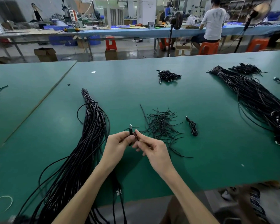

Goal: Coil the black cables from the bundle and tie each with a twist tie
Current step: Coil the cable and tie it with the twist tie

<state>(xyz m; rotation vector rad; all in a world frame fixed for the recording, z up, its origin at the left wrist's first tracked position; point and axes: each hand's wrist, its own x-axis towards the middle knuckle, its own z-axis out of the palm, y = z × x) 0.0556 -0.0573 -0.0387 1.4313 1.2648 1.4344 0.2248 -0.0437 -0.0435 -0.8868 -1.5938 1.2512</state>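
Note:
A long bundle of black cables [87,139] lies on the green table [200,159], left of my arms. My left hand [118,144] is shut on a coiled black cable [131,131] whose plug sticks up above the fingers. My right hand [152,149] pinches a thin black twist tie at that same coil, its fingertips touching the left hand's. A loose pile of twist ties [162,125] lies just beyond my hands. One coiled and tied cable [192,126] rests to the right of that pile.
A small heap of tied cables [168,75] sits farther back. A second big cable bundle [252,101] stretches along the right side. Cables hang over the near table edge. Across an aisle, a person sits on an orange stool [208,47] at another bench.

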